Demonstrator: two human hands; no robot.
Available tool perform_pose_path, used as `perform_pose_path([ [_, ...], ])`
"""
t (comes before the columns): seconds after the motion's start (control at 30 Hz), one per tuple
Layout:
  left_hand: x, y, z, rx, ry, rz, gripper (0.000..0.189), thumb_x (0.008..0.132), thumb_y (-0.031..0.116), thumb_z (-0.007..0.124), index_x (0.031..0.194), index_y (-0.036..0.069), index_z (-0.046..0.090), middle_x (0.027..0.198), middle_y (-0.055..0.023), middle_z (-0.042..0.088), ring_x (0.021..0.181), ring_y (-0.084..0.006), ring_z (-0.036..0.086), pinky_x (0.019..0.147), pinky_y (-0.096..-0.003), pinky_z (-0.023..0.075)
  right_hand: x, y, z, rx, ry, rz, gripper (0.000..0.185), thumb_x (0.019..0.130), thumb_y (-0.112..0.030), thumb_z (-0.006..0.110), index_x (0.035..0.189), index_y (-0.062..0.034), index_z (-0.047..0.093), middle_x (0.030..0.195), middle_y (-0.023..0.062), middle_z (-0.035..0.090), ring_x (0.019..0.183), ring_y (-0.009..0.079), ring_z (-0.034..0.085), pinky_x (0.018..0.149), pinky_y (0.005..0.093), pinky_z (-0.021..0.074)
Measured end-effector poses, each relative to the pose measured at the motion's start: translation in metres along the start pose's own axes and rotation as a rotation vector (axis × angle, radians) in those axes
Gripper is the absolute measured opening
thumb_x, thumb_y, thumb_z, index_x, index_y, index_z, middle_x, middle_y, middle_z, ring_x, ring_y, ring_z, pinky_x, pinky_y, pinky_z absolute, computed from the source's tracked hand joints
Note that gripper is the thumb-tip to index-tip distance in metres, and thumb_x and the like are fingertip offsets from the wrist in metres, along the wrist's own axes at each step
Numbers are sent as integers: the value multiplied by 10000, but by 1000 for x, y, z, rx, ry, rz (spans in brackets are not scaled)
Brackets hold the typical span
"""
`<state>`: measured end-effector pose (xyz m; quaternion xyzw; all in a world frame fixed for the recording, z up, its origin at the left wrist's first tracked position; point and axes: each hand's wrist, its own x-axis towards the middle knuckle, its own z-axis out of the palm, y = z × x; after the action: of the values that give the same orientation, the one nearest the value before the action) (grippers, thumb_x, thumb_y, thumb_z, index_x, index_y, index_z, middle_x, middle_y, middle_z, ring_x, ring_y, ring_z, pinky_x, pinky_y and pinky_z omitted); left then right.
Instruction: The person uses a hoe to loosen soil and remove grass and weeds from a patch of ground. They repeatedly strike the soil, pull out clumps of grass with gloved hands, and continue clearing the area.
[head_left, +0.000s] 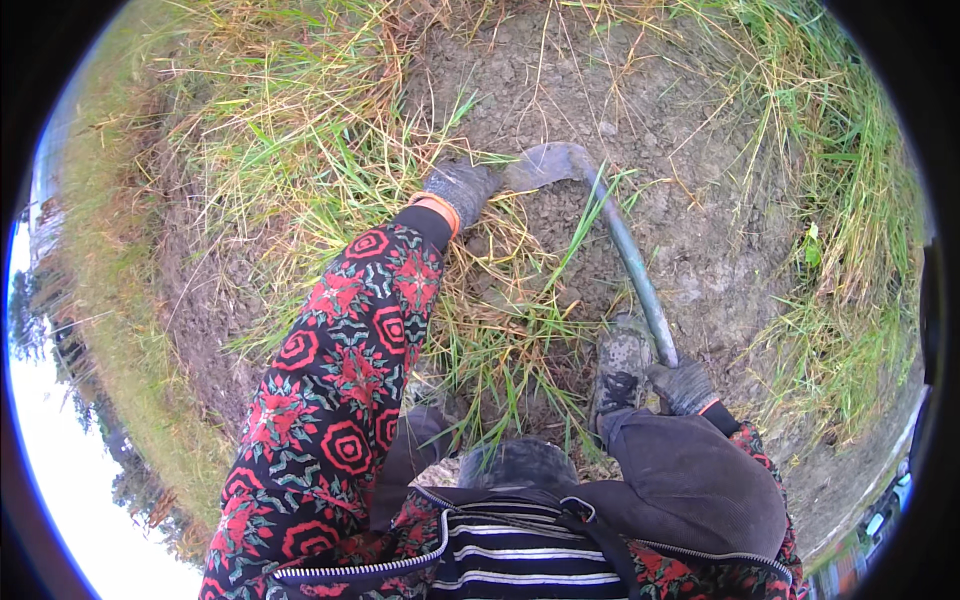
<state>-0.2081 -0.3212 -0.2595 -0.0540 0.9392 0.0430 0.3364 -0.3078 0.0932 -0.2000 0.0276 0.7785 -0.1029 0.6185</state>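
My right hand, in a grey knitted glove, is closed on the lower end of a long metal handle beside my right shoe. The handle curves up to a broad, soil-stained hoe blade that points left. My left hand, gloved alike with an orange cuff, is at the blade's left tip, among grass stems. Its fingers are mostly hidden, so whether it grips grass or the blade does not show. Pulled grass with dry stalks lies below it, between my feet.
Dense grass covers the upper left, with more grass along the right. Cracked bare soil runs between them. My camouflage-patterned shoe stands near the handle's end. A dark rounded object is close in front of my body.
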Motion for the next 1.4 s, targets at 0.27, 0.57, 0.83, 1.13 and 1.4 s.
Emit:
perform_pose_path([
  [0.27,-2,-6,13,-30,156,136,274,771,79,574,1038,92,629,979,-142,658,910,-320,640,767,-434,514,-4,-17,-7,174,-13,-279,328,781,-255,643,935,25,568,555,23,520,413,139,484,369,296,382],
  [0.57,-8,0,9,59,51,118,443,757,63,576,1193,140,557,1074,-120,617,947,-320,620,822,-430,499,-14,-5,-14,-325,39,-356,272,820,-277,600,948,-37,623,771,120,619,739,229,623,617,376,514],
  [0.83,-22,6,6,-42,80,88,519,753,62,569,1258,151,486,1134,-124,599,997,-295,605,848,-432,477,0,-5,-5,-311,-58,-25,330,776,-277,627,985,-23,608,701,101,632,626,240,621,625,350,518],
  [1.13,-32,10,10,68,60,22,466,778,84,550,1238,149,509,1142,-86,578,996,-298,578,848,-431,475,14,-4,0,-251,-81,-450,337,755,-307,673,1018,-107,608,750,111,651,658,263,627,597,348,528],
  [1.4,-39,15,18,17,83,-40,506,745,121,609,1239,152,503,1172,-79,568,1077,-313,542,919,-422,449,20,-4,12,249,77,-156,431,781,-376,617,975,8,585,656,134,619,511,212,613,443,356,482],
])
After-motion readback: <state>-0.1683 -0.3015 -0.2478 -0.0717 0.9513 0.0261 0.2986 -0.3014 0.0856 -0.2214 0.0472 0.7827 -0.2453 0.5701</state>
